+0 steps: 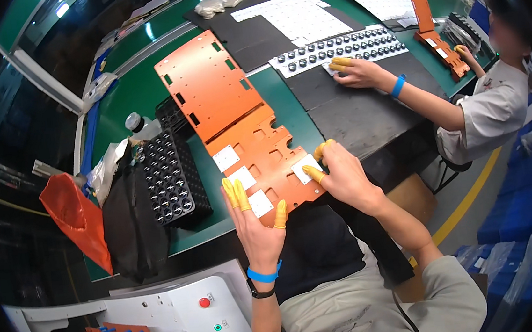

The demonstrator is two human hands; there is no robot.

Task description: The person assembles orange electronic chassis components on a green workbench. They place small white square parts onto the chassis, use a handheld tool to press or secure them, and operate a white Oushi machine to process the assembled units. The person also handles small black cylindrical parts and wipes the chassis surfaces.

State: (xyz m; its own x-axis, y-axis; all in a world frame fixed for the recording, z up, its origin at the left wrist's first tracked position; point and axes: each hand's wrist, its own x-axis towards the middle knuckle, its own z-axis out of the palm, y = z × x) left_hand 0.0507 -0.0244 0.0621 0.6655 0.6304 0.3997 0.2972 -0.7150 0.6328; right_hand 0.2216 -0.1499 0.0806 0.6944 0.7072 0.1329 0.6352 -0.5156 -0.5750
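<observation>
An orange cut-out plate point(258, 154) lies on the green belt point(137, 95) in front of me, carrying several white square pads. My left hand point(255, 221), with yellow finger cots and a blue wristband, lies flat with fingers apart at the plate's near edge, its fingertips beside one white pad point(260, 203). My right hand point(338, 170) presses its cot-covered fingertips on another white pad point(306, 167) at the plate's right edge. A second orange plate point(207, 82) overlaps the first one further back.
A black tray of round parts point(168, 178) stands left of the plate, beside a black bag point(131, 224) and an orange bag point(79, 216). A co-worker's hand point(356, 71) at right touches a white strip of black parts point(338, 49). A white control box point(184, 314) sits near me.
</observation>
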